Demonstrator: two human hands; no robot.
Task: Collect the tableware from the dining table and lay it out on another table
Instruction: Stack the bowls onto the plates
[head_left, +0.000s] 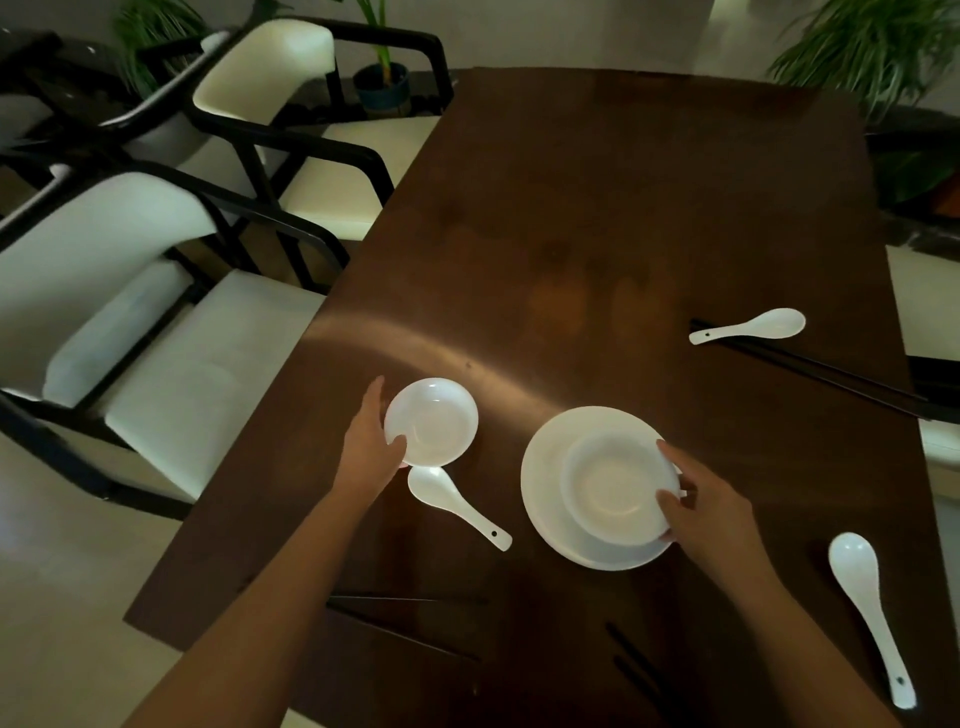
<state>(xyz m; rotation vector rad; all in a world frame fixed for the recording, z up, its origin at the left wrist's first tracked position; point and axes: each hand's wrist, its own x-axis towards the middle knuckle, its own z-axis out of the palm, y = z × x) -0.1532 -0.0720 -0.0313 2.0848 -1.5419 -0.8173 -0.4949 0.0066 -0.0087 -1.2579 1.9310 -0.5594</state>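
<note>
My left hand (370, 446) grips the left rim of a small white dish (436, 420), thumb over its near edge. Just below the dish lies a white spoon (457, 505). My right hand (706, 506) holds the right rim of a white bowl (613, 486), which sits on a large white plate (545, 499) on the dark wooden table (623, 234). A second white spoon (748, 326) rests at the right beside black chopsticks (831, 375). A third white spoon (867, 603) lies at the near right.
More black chopsticks (410, 626) lie near the front edge, another pair (641, 670) further right. Two white-cushioned chairs (171, 332) with black frames stand along the table's left side. Potted plants (878, 57) stand beyond the far end.
</note>
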